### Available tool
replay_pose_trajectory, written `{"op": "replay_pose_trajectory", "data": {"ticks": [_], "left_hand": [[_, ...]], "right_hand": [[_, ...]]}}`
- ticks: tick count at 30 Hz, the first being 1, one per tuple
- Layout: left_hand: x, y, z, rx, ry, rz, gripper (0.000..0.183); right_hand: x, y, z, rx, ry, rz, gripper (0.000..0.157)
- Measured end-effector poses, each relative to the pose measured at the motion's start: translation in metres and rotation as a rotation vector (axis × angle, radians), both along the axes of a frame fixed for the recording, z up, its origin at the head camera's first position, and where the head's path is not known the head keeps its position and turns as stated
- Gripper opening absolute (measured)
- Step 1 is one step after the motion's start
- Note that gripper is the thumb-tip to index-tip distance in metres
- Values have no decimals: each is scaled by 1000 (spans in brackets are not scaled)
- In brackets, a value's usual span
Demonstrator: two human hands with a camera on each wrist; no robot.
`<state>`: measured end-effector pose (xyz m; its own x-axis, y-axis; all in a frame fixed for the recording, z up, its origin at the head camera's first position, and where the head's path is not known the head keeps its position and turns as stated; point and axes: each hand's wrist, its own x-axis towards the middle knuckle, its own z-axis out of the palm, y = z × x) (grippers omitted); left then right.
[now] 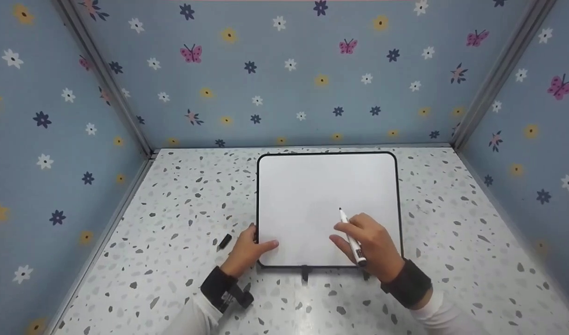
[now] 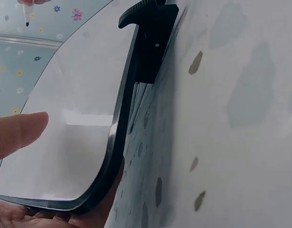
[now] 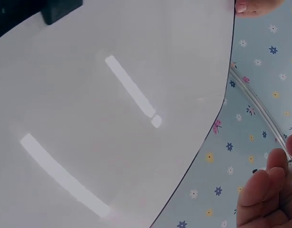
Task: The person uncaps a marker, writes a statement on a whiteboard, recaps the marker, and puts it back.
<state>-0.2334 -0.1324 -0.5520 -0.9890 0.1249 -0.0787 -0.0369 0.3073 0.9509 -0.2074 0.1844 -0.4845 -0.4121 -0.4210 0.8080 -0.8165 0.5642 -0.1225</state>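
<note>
A whiteboard [image 1: 303, 195] with a thin black rim stands before me. My left hand [image 1: 247, 251] grips its lower left edge, the thumb [image 2: 22, 133] on the white face and the other fingers behind and under the rim. In my right hand [image 1: 377, 239] is a white marker [image 1: 356, 246], uncapped, its dark tip pointing up and away over the board's lower right part. The right wrist view has that hand [image 3: 267, 199] off to the right side, with little of the marker showing. No ink marks show on the board face.
On the speckled table [image 1: 172, 223] a black marker cap [image 1: 225, 241] lies left of the board. Black feet, one a hooked bracket [image 2: 153, 42], jut from the board's lower edge. Flowered blue panels [image 1: 284, 70] close in the back and both sides.
</note>
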Motion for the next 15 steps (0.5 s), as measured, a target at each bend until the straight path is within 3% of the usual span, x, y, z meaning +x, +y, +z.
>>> {"op": "replay_pose_trajectory", "data": {"ticks": [2,7,10,15], "left_hand": [[0,0,0,-1,-10,0,58],[1,0,0,11,-32,3,48],[1,-1,-1,13,-23,-11,46],[0,-2,-3,27,-10,-38,46]], "right_hand": [[-3,-5,0,-23,15,35,29],[-10,-16,0,-85,-13,91,16],[-12,-23,1,-132,-45,102,24],[-18,-35,0,-177,-71,131,24]]}}
